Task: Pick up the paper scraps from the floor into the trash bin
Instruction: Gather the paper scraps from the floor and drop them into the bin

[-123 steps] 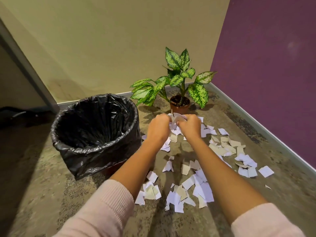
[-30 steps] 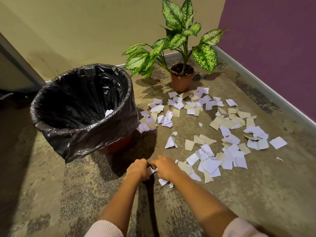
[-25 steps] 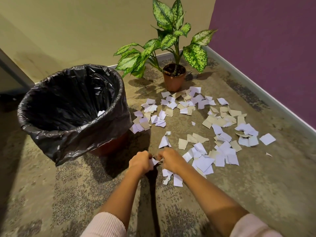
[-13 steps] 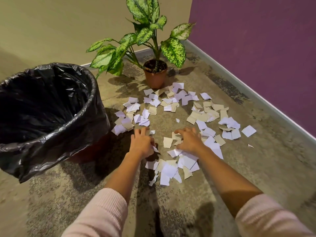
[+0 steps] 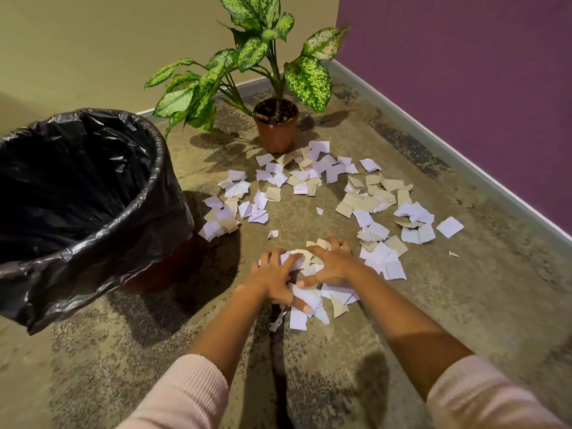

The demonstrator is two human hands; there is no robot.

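Between the two hands, on the mottled brown floor (image 5: pixel 464 305), a heap of white and tan torn paper scraps (image 5: pixel 335 294) is bunched up. Half a second ago the hands lay flat and apart, fingers stretched over the litter; now they have drawn together, nearly touching. The left hand (image 5: pixel 272 274) is bent like a claw over the left side of the heap, thumb stretched along its near edge. The right hand (image 5: pixel 331 264) curls over the far right side, fingertips dug into the paper. Both grip scraps, though nothing looks lifted off the floor yet.

I read this as the raking done and a scoop about to begin. One more handful looks ready for the round trash bin lined with a black plastic bag (image 5: pixel 156 168), which stands well apart to the left of the left hand.

Most of the litter is still down, beyond the fingertips towards the terracotta pot of the spotted green plant (image 5: pixel 276 131) and out to the right of the right hand. The loose pieces that lay between the palms earlier are now pressed into one pile.
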